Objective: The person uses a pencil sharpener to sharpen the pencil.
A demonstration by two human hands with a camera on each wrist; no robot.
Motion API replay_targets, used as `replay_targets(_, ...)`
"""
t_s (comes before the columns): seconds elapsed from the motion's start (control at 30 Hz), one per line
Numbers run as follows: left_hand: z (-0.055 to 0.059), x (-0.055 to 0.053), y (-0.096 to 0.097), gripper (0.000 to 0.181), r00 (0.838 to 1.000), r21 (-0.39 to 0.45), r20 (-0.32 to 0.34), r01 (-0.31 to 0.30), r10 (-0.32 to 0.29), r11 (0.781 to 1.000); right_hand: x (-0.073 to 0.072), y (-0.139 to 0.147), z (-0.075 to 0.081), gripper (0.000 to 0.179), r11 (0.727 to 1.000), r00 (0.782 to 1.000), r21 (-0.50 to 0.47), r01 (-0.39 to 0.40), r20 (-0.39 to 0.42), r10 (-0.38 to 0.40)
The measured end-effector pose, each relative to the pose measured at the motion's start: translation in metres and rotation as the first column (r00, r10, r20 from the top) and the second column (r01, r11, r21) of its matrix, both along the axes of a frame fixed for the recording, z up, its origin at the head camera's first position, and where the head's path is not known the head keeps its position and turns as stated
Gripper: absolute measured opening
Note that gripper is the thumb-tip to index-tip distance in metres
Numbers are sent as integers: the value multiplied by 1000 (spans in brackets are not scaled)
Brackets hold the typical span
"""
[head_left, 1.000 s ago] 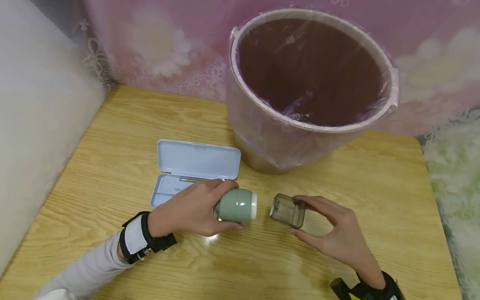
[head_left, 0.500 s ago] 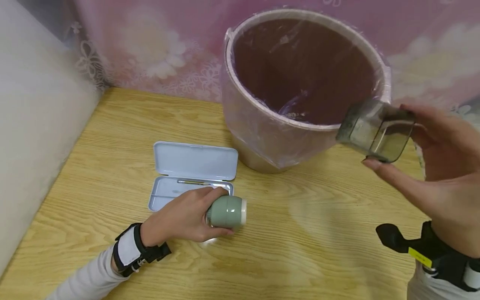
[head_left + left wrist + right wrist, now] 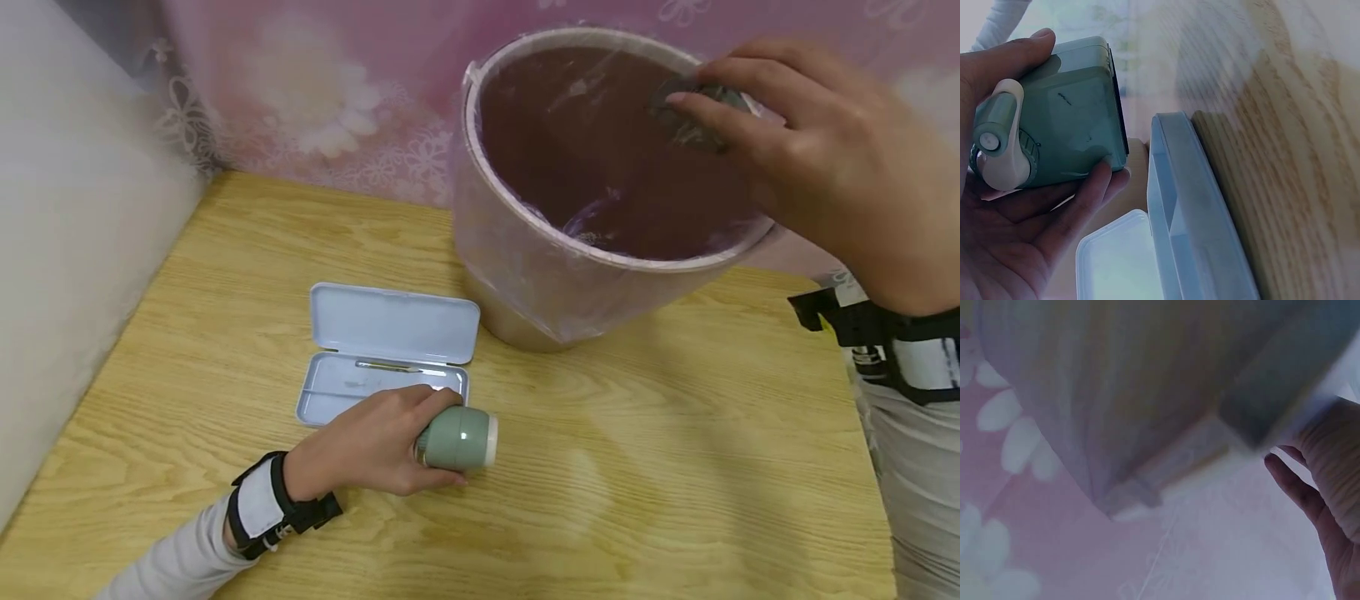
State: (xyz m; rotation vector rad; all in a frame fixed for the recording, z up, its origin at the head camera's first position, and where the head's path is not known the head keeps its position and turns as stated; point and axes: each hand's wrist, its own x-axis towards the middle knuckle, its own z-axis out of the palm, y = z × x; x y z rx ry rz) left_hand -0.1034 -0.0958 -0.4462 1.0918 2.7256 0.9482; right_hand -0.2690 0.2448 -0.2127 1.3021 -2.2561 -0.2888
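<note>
My left hand (image 3: 367, 446) grips a green hand-crank pencil sharpener (image 3: 457, 437) on its side, just over the table. In the left wrist view the sharpener's body (image 3: 1069, 119) shows a pale crank (image 3: 1007, 147); thumb and fingers are curled round it. My right hand (image 3: 840, 142) pinches a small see-through smoky shavings drawer (image 3: 686, 129), tipped over the bucket's mouth at the right. The hand covers part of the drawer. A blurred dark box shape, the drawer (image 3: 1266, 394), appears in the right wrist view. Beside the left hand lies an open light-blue pencil case (image 3: 393, 323).
A large bucket (image 3: 517, 287) lined with thin clear plastic stands at the back of the wooden table (image 3: 600, 492). Inside the pencil case lies a slim pencil (image 3: 386, 367). A pale wall (image 3: 82, 233) rises at the left, and a pink flowered cloth (image 3: 322, 92) hangs behind.
My right hand has carried the drawer from beside the sharpener, up and right, then over the bucket's mouth, and tipped it. The left hand has shifted slightly with the sharpener still held.
</note>
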Motion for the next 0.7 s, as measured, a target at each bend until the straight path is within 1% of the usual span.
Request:
replay_targets(0.07,0,0,1,71,1000,1,-4,-5,5,1000,1,-5,1,53,998,1000,62,-23,18,22)
replay_targets(0.1,0,0,2,70,1000,2,-4,-6,6,1000,2,-6,1,54,997,999,76,-28,26,26)
replay_targets(0.13,0,0,3,71,1000,1,-6,-7,7,1000,3,-8,1,52,996,999,86,-29,16,28)
replay_targets(0.23,1,0,4,71,1000,-4,-9,-15,15,1000,4,-12,-3,50,996,1000,88,-15,15,14)
replay_targets(0.33,2,0,6,70,1000,-9,-9,-13,13,1000,5,-13,-6,46,995,1000,98,19,-26,-16)
replay_targets(0.4,2,-1,6,70,1000,-8,-10,-7,7,1000,6,-12,-9,44,996,1000,89,27,-15,-26)
replay_targets(0.43,2,-2,6,69,1000,-4,-9,-2,2,1000,6,-11,-9,43,995,999,91,41,-30,-38)
replay_targets(0.53,1,-3,6,69,1000,5,-10,3,-3,1000,7,-5,-10,41,997,996,40,59,-64,-57)
replay_targets(0.57,1,-4,6,69,1000,9,-11,3,-3,1000,5,-3,-11,41,998,995,-3,61,-82,-61)
replay_targets(0.63,0,-4,7,70,1000,15,-15,1,0,1000,4,2,-12,41,988,991,-131,75,-96,-88)
replay_targets(0.67,0,-5,7,70,1000,17,-19,0,1,1000,4,5,-12,43,976,993,-204,76,-75,-93)
replay_targets(0.7,0,-5,7,71,1000,19,-22,-2,2,1000,6,8,-12,45,955,994,-282,91,-35,-105)
